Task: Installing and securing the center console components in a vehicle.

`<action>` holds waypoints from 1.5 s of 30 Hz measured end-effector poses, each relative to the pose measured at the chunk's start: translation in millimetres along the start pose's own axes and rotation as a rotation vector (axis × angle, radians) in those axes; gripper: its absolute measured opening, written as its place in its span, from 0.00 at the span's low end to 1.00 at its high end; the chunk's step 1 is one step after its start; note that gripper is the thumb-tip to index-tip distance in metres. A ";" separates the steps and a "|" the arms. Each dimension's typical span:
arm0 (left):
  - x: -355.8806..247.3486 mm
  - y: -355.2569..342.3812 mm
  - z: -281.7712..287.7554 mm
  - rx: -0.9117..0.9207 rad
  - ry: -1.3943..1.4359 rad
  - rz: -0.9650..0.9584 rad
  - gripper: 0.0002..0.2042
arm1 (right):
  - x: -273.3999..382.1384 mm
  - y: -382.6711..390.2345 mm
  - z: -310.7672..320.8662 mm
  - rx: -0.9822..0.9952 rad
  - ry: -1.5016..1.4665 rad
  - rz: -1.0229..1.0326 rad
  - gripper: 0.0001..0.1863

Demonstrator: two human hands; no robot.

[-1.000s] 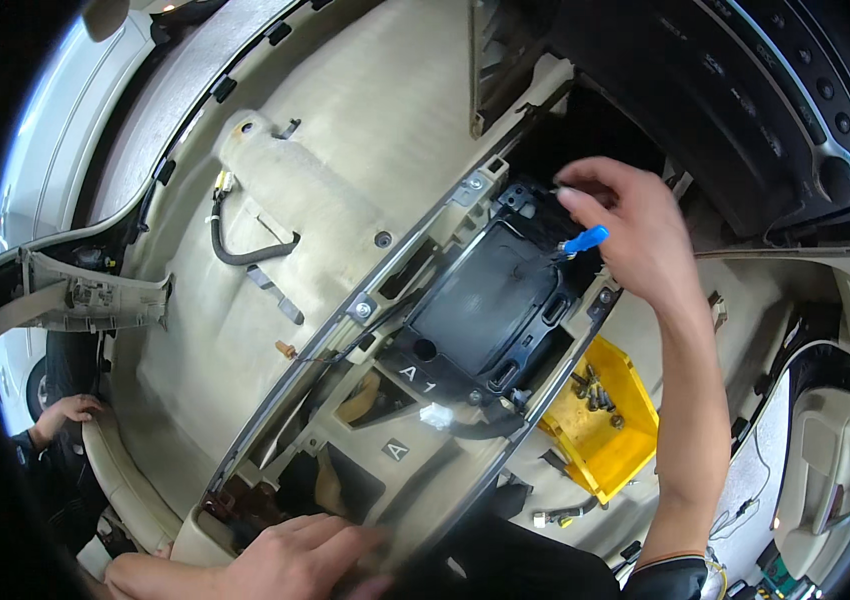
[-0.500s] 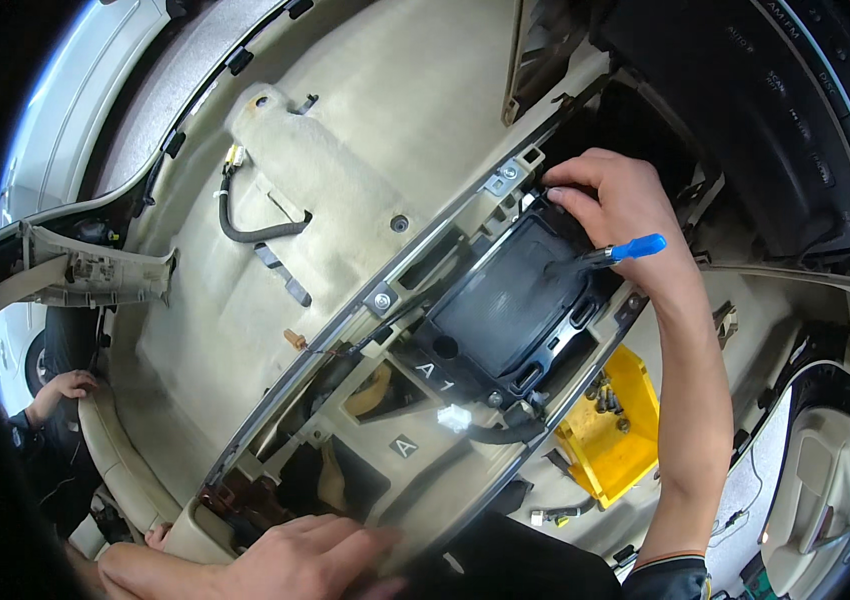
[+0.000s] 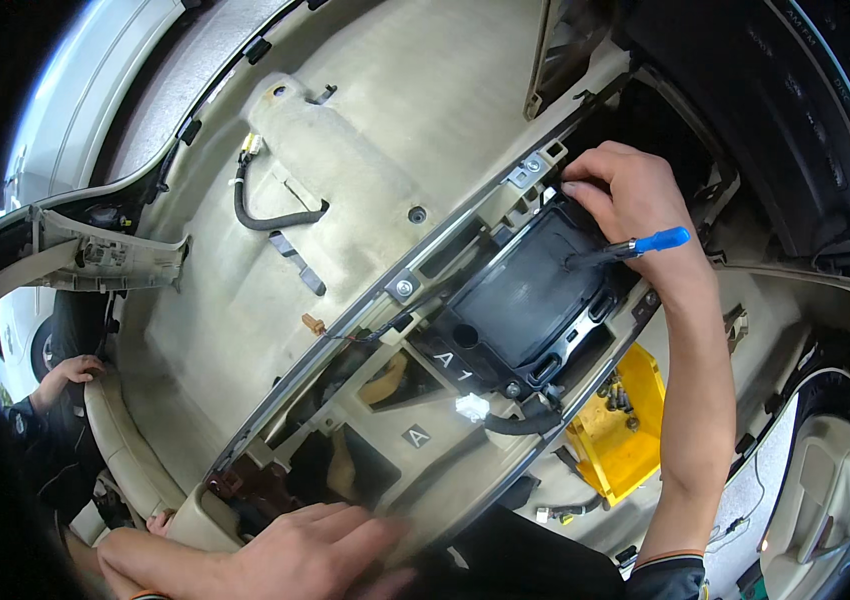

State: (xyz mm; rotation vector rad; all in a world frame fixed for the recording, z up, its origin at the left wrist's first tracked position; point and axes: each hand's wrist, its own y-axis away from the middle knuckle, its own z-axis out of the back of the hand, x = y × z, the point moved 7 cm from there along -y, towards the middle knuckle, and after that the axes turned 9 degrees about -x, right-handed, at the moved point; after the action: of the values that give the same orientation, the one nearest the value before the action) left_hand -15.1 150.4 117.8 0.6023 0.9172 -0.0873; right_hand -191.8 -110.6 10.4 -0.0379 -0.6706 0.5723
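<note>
My right hand (image 3: pixel 635 205) bends over the far end of a black housing (image 3: pixel 530 290) set in the beige centre console (image 3: pixel 450 455). Its thumb and index finger are pinched together at the housing's corner; what they grip, if anything, is hidden. From the housing rises a metal lever (image 3: pixel 657 242) with a blue tip, close to my right wrist. A white connector (image 3: pixel 472 406) on a black-wrapped cable lies at the housing's near end. My left hand (image 3: pixel 310 550) is open over the near end of the console, its fingertips blurred and nothing seen in it.
A yellow bin (image 3: pixel 625 425) with several bolts sits right of the console. On the beige floor carpet at left lies a wiring harness (image 3: pixel 265 215). Another person's hand (image 3: pixel 78 368) rests at the far left. The dark radio panel (image 3: pixel 755 120) stands at upper right.
The view has shifted, so the console and floor sit a little further right in the picture. My right hand keeps its pinch at the housing's corner; my left hand stays near the console's near end.
</note>
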 end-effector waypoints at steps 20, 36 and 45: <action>3.2 -0.8 -0.9 0.012 0.004 0.003 0.20 | -13.7 3.1 -1.0 0.011 -0.197 -0.158 0.09; 0.0 -2.1 -2.2 0.035 0.019 0.042 0.19 | -20.1 4.4 -2.2 0.025 -0.115 -0.100 0.09; -0.2 0.5 -1.4 0.053 -0.034 0.020 0.21 | -17.4 1.5 -7.9 0.041 -0.105 -0.127 0.10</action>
State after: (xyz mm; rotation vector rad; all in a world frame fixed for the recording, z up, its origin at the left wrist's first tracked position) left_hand -16.1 151.5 117.6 0.6573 0.8786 -0.1042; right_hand -198.9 -117.1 -6.3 0.0728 -0.7573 0.4683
